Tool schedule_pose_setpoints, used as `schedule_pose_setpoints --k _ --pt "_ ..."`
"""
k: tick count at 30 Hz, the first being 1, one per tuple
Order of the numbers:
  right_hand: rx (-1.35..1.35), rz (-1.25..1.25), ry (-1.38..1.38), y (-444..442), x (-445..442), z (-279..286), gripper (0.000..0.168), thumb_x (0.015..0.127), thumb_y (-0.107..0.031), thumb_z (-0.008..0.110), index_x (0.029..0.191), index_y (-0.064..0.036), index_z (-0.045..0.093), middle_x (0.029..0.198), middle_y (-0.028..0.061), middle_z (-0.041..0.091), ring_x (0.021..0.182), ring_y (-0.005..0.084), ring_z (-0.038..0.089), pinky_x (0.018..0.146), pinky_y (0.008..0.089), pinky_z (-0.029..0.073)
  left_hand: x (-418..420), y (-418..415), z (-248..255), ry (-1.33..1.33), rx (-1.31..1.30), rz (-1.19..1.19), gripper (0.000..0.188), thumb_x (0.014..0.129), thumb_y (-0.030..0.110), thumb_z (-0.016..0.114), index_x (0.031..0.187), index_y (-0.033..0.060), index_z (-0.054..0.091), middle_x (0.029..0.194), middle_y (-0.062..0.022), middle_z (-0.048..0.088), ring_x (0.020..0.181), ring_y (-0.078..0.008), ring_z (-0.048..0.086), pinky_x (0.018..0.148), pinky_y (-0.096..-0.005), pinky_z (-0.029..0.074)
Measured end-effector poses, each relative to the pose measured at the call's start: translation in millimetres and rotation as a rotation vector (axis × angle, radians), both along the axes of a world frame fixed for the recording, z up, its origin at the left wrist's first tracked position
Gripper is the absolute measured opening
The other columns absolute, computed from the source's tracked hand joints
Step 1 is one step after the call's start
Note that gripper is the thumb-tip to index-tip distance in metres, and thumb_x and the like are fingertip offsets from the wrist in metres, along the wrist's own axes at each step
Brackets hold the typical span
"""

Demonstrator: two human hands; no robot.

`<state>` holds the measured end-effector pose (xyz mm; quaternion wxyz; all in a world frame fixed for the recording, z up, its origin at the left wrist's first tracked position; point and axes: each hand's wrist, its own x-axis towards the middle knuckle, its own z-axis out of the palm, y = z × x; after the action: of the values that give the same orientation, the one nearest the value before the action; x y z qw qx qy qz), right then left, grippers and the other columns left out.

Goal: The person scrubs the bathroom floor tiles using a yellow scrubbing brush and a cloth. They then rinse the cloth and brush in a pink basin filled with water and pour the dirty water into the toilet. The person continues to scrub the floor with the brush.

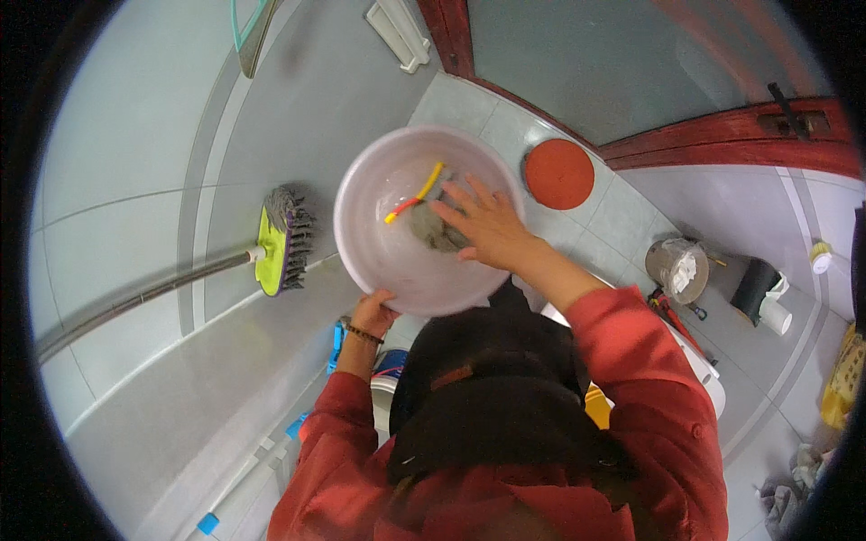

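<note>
A large pale pink plastic basin (379,264) is in front of me, held at its near left rim by my left hand (374,315), with the thumb over the edge. My right hand (486,222) is over the right part of the basin's inside, fingers spread; whether it touches anything there cannot be told. Partly under its fingers lies a greyish, cloth-like wad (430,226). Beside the wad is a thin yellow and red handle or tube (421,197); its far end is near my fingertips, and what it joins is unclear.
A green and purple mop head (274,250) leans by the left wall. A round red object (559,174) is on the tiled floor near the red-framed door (676,142). To the right are a waste bin (655,267) and a toilet-paper roll (775,316). Buckets are partly hidden beside my body.
</note>
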<state>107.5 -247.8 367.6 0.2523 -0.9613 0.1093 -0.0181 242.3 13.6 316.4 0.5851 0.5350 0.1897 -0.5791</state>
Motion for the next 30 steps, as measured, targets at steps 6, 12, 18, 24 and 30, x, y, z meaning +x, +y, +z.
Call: schedule_pose_setpoints --k 6,12,18,24,30 --pt "-0.04 -0.007 0.461 13 54 -86 0.07 0.06 -0.024 0.067 0.12 -0.01 0.035 0.115 0.0155 0.04 0.109 0.029 0.036 0.082 0.0418 0.038 13 -28 -7 0.129 0.046 -0.115 0.047 0.069 -0.001 0.046 0.114 0.0028 0.036 0.104 -0.0122 0.051 0.087 -0.0263 0.055 0.065 -0.0398 0.051" --pt "0.4 -0.393 0.541 23 72 -171 0.062 0.061 -0.025 0.064 0.114 -0.004 0.039 0.097 0.0152 0.053 0.089 0.0327 0.051 0.076 0.0384 0.042 64 -47 -92 0.233 0.25 -0.234 0.034 0.071 0.004 0.05 0.104 0.003 0.043 0.095 -0.0109 0.053 0.081 -0.0242 0.055 0.068 -0.0383 0.049" --pt "0.689 -0.655 0.33 10 108 -213 0.062 0.059 -0.024 0.062 0.113 -0.005 0.038 0.1 0.0175 0.051 0.092 0.0328 0.05 0.079 0.0379 0.04 120 -149 -150 0.151 0.49 -0.382 0.03 0.073 0.011 0.055 0.099 0.0002 0.045 0.095 -0.0104 0.051 0.084 -0.0209 0.053 0.07 -0.0288 0.048" --pt "0.611 -0.931 0.019 2 146 -234 0.065 0.057 -0.02 0.062 0.115 -0.007 0.035 0.099 0.0181 0.05 0.094 0.0324 0.048 0.08 0.0383 0.039 166 -207 -207 -0.445 0.787 -0.985 0.032 0.07 0.012 0.056 0.096 -0.0032 0.046 0.092 -0.0146 0.053 0.076 -0.0217 0.056 0.06 -0.0304 0.05" --pt "1.05 -1.084 -0.425 1 153 -236 0.062 0.055 -0.014 0.062 0.112 -0.008 0.039 0.1 0.0143 0.051 0.094 0.0292 0.049 0.081 0.0355 0.038 192 -190 -228 -0.705 0.965 -1.062 0.032 0.075 0.011 0.047 0.102 -0.0038 0.039 0.098 -0.0192 0.049 0.08 -0.0291 0.055 0.065 -0.0386 0.05"
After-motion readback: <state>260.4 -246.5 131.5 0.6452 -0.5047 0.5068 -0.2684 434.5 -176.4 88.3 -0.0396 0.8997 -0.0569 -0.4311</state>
